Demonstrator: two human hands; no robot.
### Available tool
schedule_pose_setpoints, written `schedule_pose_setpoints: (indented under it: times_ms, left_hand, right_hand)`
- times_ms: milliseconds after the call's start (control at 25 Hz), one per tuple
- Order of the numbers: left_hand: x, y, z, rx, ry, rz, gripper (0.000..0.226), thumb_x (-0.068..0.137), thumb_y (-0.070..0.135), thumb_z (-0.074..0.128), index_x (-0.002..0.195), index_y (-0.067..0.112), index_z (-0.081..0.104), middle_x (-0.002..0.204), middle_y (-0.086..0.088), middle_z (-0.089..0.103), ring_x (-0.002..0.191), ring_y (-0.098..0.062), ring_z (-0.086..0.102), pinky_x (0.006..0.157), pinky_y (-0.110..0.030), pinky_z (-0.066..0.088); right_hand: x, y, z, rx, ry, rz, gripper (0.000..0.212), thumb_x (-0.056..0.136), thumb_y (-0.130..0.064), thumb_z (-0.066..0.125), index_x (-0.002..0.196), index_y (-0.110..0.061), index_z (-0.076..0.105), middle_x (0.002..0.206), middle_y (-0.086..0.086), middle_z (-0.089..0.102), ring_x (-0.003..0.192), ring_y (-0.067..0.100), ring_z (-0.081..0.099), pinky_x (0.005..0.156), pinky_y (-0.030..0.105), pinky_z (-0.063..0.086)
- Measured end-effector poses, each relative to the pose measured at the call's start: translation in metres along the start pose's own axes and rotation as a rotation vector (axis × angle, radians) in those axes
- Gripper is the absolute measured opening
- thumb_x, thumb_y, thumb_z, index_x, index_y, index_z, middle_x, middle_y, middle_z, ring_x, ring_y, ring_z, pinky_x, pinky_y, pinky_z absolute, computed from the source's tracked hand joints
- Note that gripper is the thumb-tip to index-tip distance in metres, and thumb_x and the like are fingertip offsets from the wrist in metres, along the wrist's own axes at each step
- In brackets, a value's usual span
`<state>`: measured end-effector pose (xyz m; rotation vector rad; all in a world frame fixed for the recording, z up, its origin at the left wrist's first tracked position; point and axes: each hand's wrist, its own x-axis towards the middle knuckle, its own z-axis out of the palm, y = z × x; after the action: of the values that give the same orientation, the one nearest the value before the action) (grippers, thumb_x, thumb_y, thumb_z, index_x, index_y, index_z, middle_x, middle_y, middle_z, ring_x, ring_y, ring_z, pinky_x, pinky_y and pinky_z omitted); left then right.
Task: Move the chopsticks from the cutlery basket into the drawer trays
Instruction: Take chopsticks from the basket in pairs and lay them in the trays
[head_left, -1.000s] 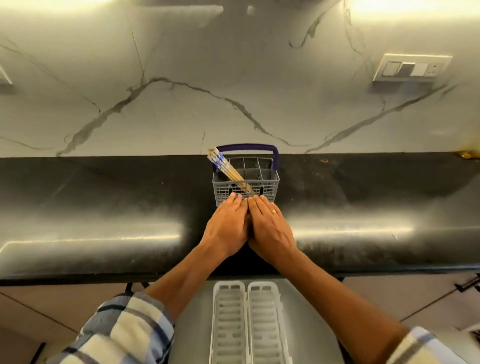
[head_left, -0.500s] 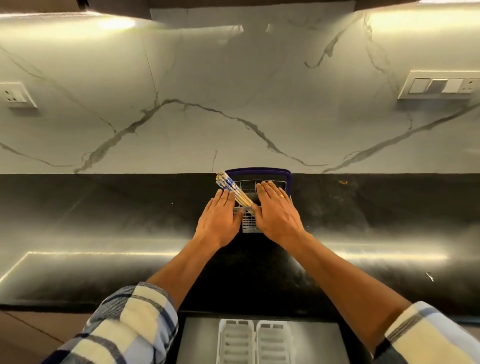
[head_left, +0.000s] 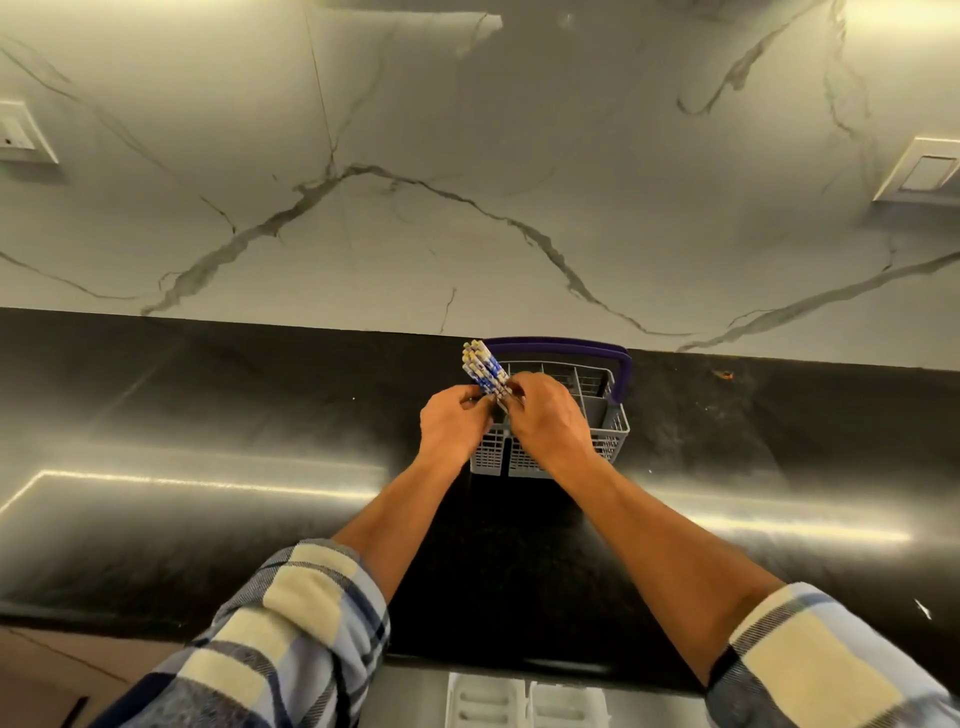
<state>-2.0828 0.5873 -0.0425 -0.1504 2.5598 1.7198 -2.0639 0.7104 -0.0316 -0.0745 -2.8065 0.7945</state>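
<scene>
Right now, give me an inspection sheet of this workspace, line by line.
Surface: black glossy countertop, light streaks reflected.
Job's things: chopsticks bundled, leaning left out of the grey cutlery basket; white drawer trays at the bottom edge.
Clutter: small orange speck on the counter near the wall.
Grippers: left hand and right hand both pinch the chopsticks over the basket.
Cables: nothing seen.
Surroundings: veined marble backsplash, wall socket, switch plate.
</scene>
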Motion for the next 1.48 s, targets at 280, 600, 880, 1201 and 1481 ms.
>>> schedule_pose_setpoints:
  times_ms: [280, 600, 880, 1201, 1481]
  left_hand:
    - [0.014, 0.002, 0.005, -0.206, 0.005, -0.059, 0.017, 0.090, 0.024, 0.072, 0.074, 0.029, 0.068, 0.081, -0.005, 0.076, 0.083, -0.022, 0.075, 0.081, -0.040, 0.062]
    - [0.010, 0.008, -0.002, -0.220, -0.027, 0.030, 0.003, 0.089, 0.025, 0.073, 0.088, 0.023, 0.075, 0.084, -0.004, 0.077, 0.081, -0.017, 0.076, 0.078, -0.037, 0.063]
    - [0.002, 0.035, -0.020, -0.259, -0.019, 0.171, 0.021, 0.089, 0.027, 0.071, 0.106, 0.015, 0.074, 0.088, -0.002, 0.077, 0.077, -0.014, 0.075, 0.073, -0.029, 0.063]
    - [-0.002, 0.076, -0.035, -0.411, -0.116, 0.260, 0.024, 0.091, 0.016, 0.069, 0.115, 0.015, 0.072, 0.095, -0.003, 0.078, 0.085, -0.014, 0.076, 0.076, -0.024, 0.061]
    - [0.004, 0.073, -0.033, -0.333, -0.100, 0.236, 0.015, 0.088, 0.021, 0.074, 0.102, 0.017, 0.077, 0.083, -0.003, 0.078, 0.080, -0.020, 0.076, 0.079, -0.035, 0.063]
  right_hand:
    - [0.011, 0.004, 0.007, 0.029, 0.055, -0.008, 0.011, 0.096, -0.024, 0.057, 0.097, -0.017, 0.066, 0.094, 0.001, 0.065, 0.080, 0.015, 0.061, 0.071, 0.035, 0.056]
    - [0.013, 0.004, -0.007, 0.088, 0.033, -0.120, 0.019, 0.097, -0.021, 0.059, 0.111, -0.015, 0.069, 0.102, 0.002, 0.066, 0.090, 0.015, 0.062, 0.078, 0.028, 0.054]
    - [0.012, -0.013, -0.033, 0.213, 0.122, -0.188, 0.020, 0.097, -0.020, 0.058, 0.111, -0.014, 0.070, 0.102, 0.003, 0.071, 0.088, 0.013, 0.064, 0.079, 0.025, 0.055]
    - [0.019, -0.031, -0.075, 0.289, 0.166, -0.202, 0.019, 0.096, -0.016, 0.061, 0.110, -0.012, 0.073, 0.101, 0.004, 0.074, 0.086, 0.013, 0.067, 0.072, 0.008, 0.045]
    - [0.017, -0.028, -0.074, 0.336, 0.118, -0.132, 0.020, 0.094, -0.015, 0.064, 0.111, -0.013, 0.074, 0.100, 0.004, 0.076, 0.085, 0.014, 0.071, 0.082, 0.024, 0.057]
